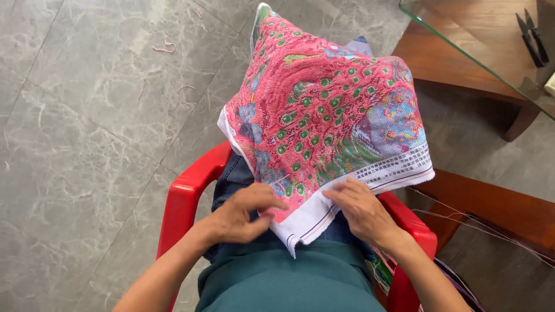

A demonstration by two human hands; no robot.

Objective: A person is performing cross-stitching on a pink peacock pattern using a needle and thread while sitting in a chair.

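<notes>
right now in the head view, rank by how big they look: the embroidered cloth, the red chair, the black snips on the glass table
1. cloth, largest.
2. chair; mostly hidden under the person, so its true extent is unsure.
3. snips, smallest, though farther from the camera.

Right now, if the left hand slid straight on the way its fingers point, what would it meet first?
The left hand points to the right, along the near edge of the embroidered cloth. Going straight on, it would probably reach the right hand, which rests on the cloth's white border; depth between them is hard to judge.
</notes>
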